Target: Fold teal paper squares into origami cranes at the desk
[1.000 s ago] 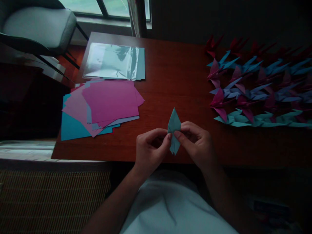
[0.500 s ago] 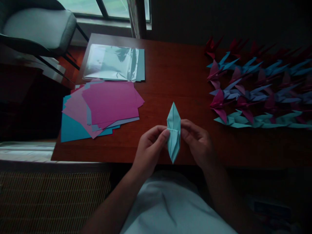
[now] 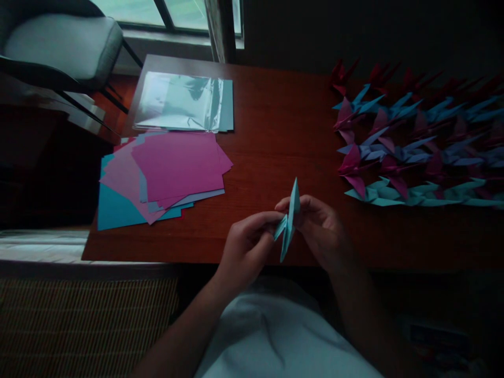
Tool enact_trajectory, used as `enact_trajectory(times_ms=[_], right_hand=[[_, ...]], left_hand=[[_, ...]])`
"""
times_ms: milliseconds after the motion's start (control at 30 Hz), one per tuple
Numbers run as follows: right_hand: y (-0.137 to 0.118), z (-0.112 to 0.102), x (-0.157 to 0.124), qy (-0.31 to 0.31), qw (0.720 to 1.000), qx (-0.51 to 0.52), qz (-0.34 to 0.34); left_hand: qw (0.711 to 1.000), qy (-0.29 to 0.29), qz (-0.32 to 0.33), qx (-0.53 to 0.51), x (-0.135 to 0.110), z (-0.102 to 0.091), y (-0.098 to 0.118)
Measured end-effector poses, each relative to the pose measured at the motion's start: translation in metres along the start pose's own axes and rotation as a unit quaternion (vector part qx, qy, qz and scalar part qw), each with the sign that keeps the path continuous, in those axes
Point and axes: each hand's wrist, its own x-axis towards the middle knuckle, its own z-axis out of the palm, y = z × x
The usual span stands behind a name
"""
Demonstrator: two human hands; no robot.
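A narrow, pointed piece of folded light-blue paper (image 3: 290, 218) is held just above the near edge of the brown table (image 3: 275, 126). It is turned nearly edge-on, with one tip up and one down. My left hand (image 3: 246, 247) pinches a small flap on its lower left side. My right hand (image 3: 321, 231) pinches its upper part between thumb and fingers. Both hands are closed on the paper.
A loose stack of pink, lilac and blue paper sheets (image 3: 165, 173) lies at the left. A clear plastic sleeve (image 3: 183, 102) lies behind it. Rows of folded paper cranes (image 3: 413, 147) in red, blue, purple and teal fill the right side. A grey chair (image 3: 59, 44) stands at the far left.
The folded paper lay flat-faced towards me half a second ago; now it is turned almost edge-on and tilted, and my left fingers have shifted onto a side flap.
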Motion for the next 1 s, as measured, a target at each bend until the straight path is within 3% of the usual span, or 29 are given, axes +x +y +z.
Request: enact_trajectory(times_ms=[200,367,533,733,867,1000], right_hand=[[0.001,0.005,-0.001,0.024,0.997,-0.057,-0.049],[0.001,0.008,-0.003,0.022,0.995,-0.068,-0.071],[-0.001,0.006,-0.005,-0.003,0.995,-0.086,-0.054],[-0.003,0.003,-0.005,-0.024,0.992,-0.119,-0.034],[-0.001,0.003,-0.005,-0.021,0.992,-0.114,-0.038],[-0.001,0.001,-0.004,-0.032,0.99,-0.129,-0.054]], left_hand=[[0.994,-0.081,0.033,0.068,-0.001,-0.01,0.009],[0.993,-0.06,0.042,0.095,0.0,-0.003,0.008],[0.998,-0.053,-0.022,-0.007,-0.001,0.001,0.001],[0.98,-0.068,-0.102,-0.155,-0.001,0.005,0.001],[0.975,-0.072,-0.122,-0.17,-0.001,0.004,0.0],[0.981,-0.061,-0.1,-0.152,-0.001,0.004,0.002]])
